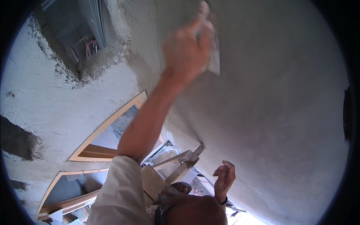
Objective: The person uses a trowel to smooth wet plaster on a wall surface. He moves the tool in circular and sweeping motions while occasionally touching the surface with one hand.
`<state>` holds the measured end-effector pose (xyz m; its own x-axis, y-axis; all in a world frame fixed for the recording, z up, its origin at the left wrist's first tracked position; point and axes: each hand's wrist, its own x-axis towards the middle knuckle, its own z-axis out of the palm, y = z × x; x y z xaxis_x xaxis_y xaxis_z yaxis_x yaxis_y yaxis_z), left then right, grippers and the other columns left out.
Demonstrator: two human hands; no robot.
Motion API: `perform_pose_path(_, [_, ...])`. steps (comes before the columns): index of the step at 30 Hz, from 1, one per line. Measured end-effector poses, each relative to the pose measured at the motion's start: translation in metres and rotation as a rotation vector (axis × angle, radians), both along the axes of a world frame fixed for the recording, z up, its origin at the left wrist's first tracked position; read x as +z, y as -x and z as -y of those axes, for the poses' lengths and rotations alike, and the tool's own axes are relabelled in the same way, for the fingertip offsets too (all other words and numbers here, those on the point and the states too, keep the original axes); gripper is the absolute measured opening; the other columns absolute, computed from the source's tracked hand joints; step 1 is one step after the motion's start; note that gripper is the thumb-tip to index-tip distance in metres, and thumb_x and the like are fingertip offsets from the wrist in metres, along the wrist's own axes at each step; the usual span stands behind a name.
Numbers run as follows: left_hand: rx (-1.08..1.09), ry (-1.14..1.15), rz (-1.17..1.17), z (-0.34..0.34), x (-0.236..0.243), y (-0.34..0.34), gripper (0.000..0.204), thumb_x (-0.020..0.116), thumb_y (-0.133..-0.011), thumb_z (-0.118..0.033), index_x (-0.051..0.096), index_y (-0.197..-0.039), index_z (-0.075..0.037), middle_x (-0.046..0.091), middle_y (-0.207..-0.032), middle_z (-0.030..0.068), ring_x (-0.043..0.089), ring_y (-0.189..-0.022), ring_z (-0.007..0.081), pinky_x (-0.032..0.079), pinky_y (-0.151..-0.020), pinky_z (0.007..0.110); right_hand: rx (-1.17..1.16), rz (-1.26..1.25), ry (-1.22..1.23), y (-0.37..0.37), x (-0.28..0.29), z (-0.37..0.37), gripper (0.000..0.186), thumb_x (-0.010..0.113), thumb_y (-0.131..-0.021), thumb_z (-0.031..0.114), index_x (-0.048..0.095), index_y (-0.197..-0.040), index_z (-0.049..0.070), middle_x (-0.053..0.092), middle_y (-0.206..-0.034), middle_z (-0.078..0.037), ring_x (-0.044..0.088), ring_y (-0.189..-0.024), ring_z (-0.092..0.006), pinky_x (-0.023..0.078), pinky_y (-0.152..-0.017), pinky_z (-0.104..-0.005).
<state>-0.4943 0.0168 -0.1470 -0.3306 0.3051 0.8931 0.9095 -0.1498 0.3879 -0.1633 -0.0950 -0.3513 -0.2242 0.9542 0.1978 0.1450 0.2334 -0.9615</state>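
Note:
My left hand point(187, 50) is raised against the grey plastered wall point(277, 97), its arm in a beige sleeve stretched up from the lower edge. It is closed around a plastering trowel; the thin pale metal blade point(215, 58) shows beside the fingers, flat to the wall. Motion blurs the hand, and the trowel's handle is mostly hidden by it. Lower down, my right hand point(225, 178) hovers near the wall with a dark band at its wrist. Its fingers are bent and apart, with nothing seen in them.
Rough pale wall point(75, 101) with broken-edged openings rises at the left. Below it are wood-framed curved openings point(108, 123). Wooden boards point(182, 170) stick out beside the wall near a foot in a sandal point(182, 187). A brown rounded shape at the lower edge I cannot make out.

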Motion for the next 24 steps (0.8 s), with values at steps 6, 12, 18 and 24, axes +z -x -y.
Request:
perform_pose_path(6, [-0.074,-0.015,0.335,-0.012,-0.028,0.028,0.050,0.052,-0.098,-0.034,0.051,-0.141,-0.009,0.066,-0.119,0.0202,0.062,-0.108,0.0306,0.047,-0.096,0.037,-0.037,0.045,-0.056,-0.011,-0.002,-0.008,0.023,0.055,-0.099,0.019,0.056,-0.108,-0.002,0.055,-0.065,-0.004,0.053,-0.054,-0.0103,0.044,-0.047,-0.0240])
perform_pose_path(12, [-0.165,0.106,0.193,0.009,0.009,-0.008,0.050,0.056,-0.099,-0.027,0.046,-0.144,-0.008,0.060,-0.131,0.0222,0.054,-0.126,0.0244,0.042,-0.105,0.032,0.013,-0.004,-0.034,-0.008,-0.003,-0.005,0.019,0.053,-0.098,0.013,0.056,-0.108,-0.003,0.055,-0.065,-0.004,0.053,-0.053,-0.0105,0.044,-0.048,-0.0240])
perform_pose_path(18, [-0.126,0.039,0.438,-0.004,0.018,0.038,0.051,0.055,-0.094,-0.030,0.051,-0.141,-0.008,0.070,-0.110,0.0209,0.069,-0.095,0.0290,0.049,-0.090,0.035,-0.021,0.011,0.039,-0.005,0.000,-0.006,0.017,0.050,-0.097,0.009,0.055,-0.109,-0.002,0.057,-0.065,-0.005,0.055,-0.056,-0.0106,0.046,-0.054,-0.0251])
perform_pose_path(24, [-0.005,0.084,0.275,-0.002,-0.003,0.017,0.052,0.056,-0.098,-0.028,0.045,-0.146,-0.009,0.063,-0.078,0.0012,0.045,-0.059,0.0057,0.048,-0.066,0.023,0.016,-0.011,0.005,-0.005,0.008,0.004,0.018,0.052,-0.098,0.011,0.056,-0.109,-0.003,0.056,-0.068,-0.003,0.054,-0.055,-0.0101,0.047,-0.050,-0.0239])
